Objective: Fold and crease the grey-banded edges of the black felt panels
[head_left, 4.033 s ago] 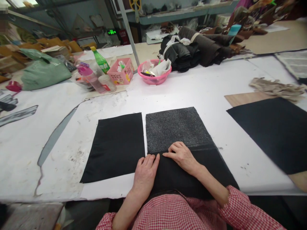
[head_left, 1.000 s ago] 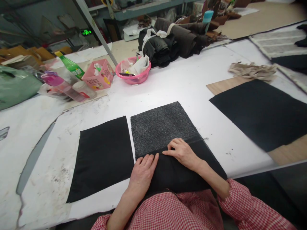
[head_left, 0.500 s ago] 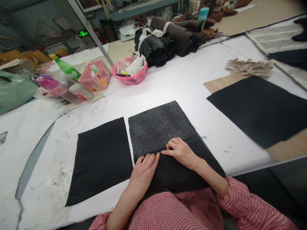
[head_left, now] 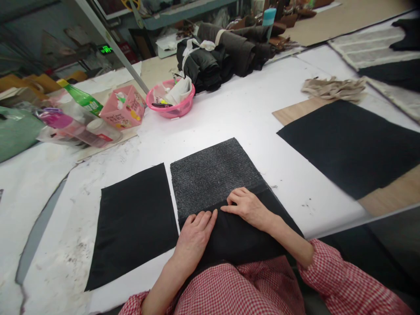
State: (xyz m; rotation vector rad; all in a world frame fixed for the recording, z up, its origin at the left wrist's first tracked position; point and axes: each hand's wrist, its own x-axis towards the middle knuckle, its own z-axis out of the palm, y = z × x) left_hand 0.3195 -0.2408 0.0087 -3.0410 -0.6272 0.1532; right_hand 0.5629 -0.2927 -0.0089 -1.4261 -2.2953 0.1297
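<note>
A grey ribbed fabric piece (head_left: 213, 173) lies on the white table (head_left: 262, 113) in front of me. A black fabric layer (head_left: 243, 236) covers its near part and runs off the table edge toward my lap. My left hand (head_left: 196, 234) rests flat on the black layer's edge, fingers together and stretched out. My right hand (head_left: 248, 206) presses on the same edge just to the right, fingers bent and fingertips down. A separate black fabric rectangle (head_left: 134, 223) lies flat to the left of the grey piece.
A large black sheet (head_left: 354, 144) lies on a brown board at right, with beige scraps (head_left: 331, 87) behind it. A pink basin (head_left: 170, 103), pink box (head_left: 123, 107), green bottle (head_left: 80, 96) and dark fabric rolls (head_left: 223, 54) stand at the back.
My hands have stayed on the black layer's edge. Only the view has shifted, so the table contents sit a little more to the left.
</note>
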